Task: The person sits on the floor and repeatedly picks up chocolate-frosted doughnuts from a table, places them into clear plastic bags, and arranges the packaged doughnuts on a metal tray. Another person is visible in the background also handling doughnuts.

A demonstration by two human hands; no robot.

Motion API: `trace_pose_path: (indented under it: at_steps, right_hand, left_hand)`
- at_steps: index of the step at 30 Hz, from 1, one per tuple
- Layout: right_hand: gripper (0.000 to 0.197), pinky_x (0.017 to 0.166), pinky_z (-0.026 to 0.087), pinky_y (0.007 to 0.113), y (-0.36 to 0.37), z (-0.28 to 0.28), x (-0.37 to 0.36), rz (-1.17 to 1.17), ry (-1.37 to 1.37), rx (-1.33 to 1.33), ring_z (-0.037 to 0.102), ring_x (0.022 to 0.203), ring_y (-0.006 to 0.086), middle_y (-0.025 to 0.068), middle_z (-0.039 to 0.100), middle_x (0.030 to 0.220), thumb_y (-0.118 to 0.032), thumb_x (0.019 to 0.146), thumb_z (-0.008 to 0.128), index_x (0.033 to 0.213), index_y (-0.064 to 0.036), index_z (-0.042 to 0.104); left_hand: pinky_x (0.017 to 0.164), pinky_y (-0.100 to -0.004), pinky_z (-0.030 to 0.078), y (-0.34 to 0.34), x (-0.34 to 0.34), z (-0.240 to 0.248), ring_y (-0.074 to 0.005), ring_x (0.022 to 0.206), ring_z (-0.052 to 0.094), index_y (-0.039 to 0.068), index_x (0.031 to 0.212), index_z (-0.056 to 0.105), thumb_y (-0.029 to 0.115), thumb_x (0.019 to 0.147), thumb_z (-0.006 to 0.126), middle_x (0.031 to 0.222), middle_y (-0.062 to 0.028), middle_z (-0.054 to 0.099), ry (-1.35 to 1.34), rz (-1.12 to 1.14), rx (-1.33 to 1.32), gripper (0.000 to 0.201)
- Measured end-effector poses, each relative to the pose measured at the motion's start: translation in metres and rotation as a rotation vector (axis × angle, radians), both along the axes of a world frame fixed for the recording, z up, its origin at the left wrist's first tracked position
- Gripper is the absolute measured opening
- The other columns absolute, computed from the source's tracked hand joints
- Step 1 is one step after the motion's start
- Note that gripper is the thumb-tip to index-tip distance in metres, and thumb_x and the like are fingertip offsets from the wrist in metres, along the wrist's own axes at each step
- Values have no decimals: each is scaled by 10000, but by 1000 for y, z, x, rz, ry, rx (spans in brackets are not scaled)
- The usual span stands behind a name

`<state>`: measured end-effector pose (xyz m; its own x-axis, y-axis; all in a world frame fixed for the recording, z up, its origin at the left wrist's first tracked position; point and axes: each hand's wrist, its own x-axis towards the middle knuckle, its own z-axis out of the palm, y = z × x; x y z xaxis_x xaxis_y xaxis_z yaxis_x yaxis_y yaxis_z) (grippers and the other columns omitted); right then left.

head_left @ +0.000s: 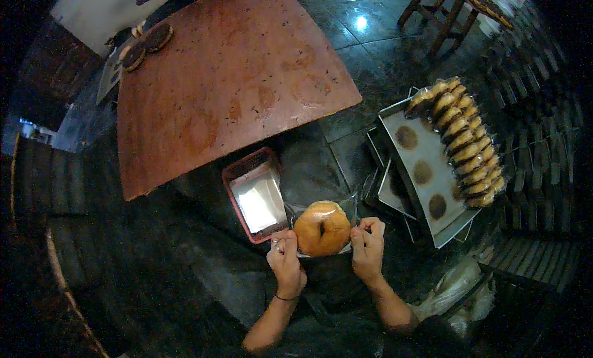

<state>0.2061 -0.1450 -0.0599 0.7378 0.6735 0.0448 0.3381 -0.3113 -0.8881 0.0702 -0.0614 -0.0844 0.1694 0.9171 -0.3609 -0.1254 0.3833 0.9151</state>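
A golden-brown, ring-shaped bread [322,229] sits inside a clear plastic bag [348,208] in front of me. My left hand [286,263] pinches the bag's near left corner, thumb against fingers; a ring and a dark wristband show on that arm. On the other side, my right hand [369,250] is closed on the bag's right edge. The bread lies between the two hands. Just beyond my left hand is a red plastic basket [235,211] with a stack of white or clear sheets [259,200] in it.
A large reddish-brown tabletop [235,80] lies ahead, two dark round pieces [145,47] at its far left. At right, stacked metal trays [411,169] carry a row of bagged breads [472,154]. Crumpled plastic [460,290] lies lower right; a wooden stool [454,12] stands far right.
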Motion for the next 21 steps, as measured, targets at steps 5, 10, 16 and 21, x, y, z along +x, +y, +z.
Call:
trace_pose_path:
  at_steps: [5, 10, 16, 21]
  right_hand:
    - [396, 935, 309, 349, -12, -15, 23, 130, 680, 195, 424, 1060, 230, 99, 488, 1080, -316, 798, 624, 1038, -7, 558]
    - [687, 1057, 224, 398, -8, 8, 32, 274, 1181, 817, 341, 1247, 247, 96, 410, 1318, -459, 770, 621, 1285, -66, 391]
    - [448, 942, 413, 409, 47, 68, 100, -456, 1128, 844, 519, 1081, 238, 90, 517, 1193, -206, 825, 599, 1212, -50, 437]
    - [433, 886, 426, 329, 54, -38, 241, -896, 324, 832, 527, 1033, 213, 93, 516, 1179, -96, 777, 640, 1172, -34, 474]
  left_hand:
    - [744, -223, 389, 13, 8, 18, -76, 796, 460, -2, 1011, 530, 125, 906, 511, 911, -4, 520, -12, -181, -129, 166]
    - [795, -244, 431, 15, 38, 42, -104, 916, 519, 6, 1154, 514, 159, 916, 493, 992, -43, 559, -26, -474, 2, 283]
    - [801, -268, 449, 48, 52, 26, -158, 865, 566, -25, 1105, 536, 114, 902, 480, 1001, -100, 582, -79, -557, 59, 252]
    - [794, -281, 455, 72, -3, 13, -170, 857, 572, -25, 1027, 561, 79, 882, 486, 971, -98, 591, 142, -414, 39, 194]
